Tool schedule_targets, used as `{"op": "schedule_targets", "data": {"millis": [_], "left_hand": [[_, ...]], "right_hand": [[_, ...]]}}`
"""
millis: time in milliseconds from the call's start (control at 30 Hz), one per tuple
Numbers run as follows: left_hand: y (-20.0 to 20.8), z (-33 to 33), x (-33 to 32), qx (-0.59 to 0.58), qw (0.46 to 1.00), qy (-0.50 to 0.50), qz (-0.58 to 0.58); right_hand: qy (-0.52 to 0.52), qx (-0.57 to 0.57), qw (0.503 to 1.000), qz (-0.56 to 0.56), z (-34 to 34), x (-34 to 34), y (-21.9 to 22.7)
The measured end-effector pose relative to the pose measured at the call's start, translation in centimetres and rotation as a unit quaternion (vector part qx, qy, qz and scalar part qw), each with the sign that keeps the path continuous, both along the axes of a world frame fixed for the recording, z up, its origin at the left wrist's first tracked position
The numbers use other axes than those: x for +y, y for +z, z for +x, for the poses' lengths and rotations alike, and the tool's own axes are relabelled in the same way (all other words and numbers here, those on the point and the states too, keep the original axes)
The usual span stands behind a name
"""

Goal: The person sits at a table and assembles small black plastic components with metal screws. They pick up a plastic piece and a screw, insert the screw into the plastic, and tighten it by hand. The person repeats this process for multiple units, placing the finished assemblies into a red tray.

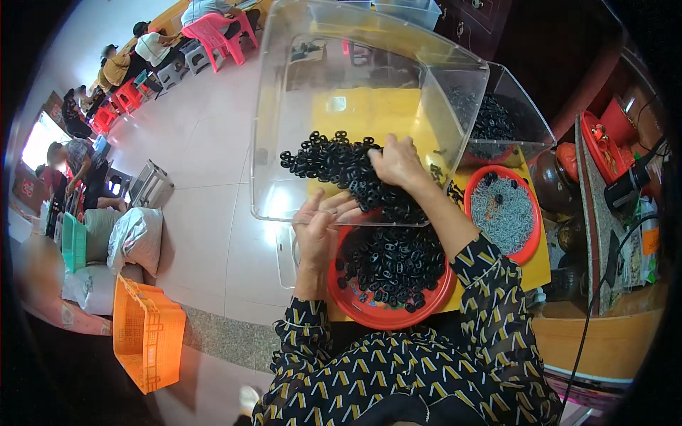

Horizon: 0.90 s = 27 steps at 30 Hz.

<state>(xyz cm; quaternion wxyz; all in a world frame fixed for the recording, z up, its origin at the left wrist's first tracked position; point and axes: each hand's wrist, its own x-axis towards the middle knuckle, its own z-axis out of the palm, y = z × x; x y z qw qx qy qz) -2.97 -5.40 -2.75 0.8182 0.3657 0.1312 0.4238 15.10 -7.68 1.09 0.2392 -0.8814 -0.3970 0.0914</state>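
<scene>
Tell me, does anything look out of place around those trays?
Yes, perhaps: a few black pieces sit among the small grey parts in the right-hand red tray. They look like strays, since grey parts fill most of it.

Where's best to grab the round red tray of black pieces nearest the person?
I'd grip the red tray by its rim, coming from the near side: there its rounded edge shows bare, while the clear bin overlaps its far edge.

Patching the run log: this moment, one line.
left hand: at near edge of clear bin | right hand: on black pieces inside bin | larger red tray: more black pieces | smaller red tray: mostly silvery parts
</scene>
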Motion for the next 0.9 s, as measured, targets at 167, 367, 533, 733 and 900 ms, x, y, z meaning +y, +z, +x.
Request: {"op": "schedule_targets", "data": {"millis": [167, 367, 533, 733, 900], "left_hand": [[0.0, -0.1, 0.1, 0.013, 1.000, 0.016, -0.003], [-0.9, 0.4, 0.8, 0.001, 1.000, 0.024, 0.009], [-0.8, 0.2, 1.0, -0.002, 1.000, 0.011, -0.014], [-0.6, 0.1, 1.0, -0.013, 1.000, -0.007, 0.002], [-0.7, 0.5, 1.0, -0.009, 1.000, -0.020, -0.002]], "right_hand": [[0.005, 0.096, 0.995, 0.006, 0.2, 1.9, -2.0], [0.160, 0.416, 0.881, 0.157, 1.7, 3.3, -1.8], [0.272, 0.506, 0.809, 0.124, 2.5, 2.3, 3.3], [0.165, 0.194, 0.967, 0.024, 4.8, 2.5, 3.3], [0.168, -0.020, 0.984, -0.046, 2.7, 1.4, 1.6]]}}
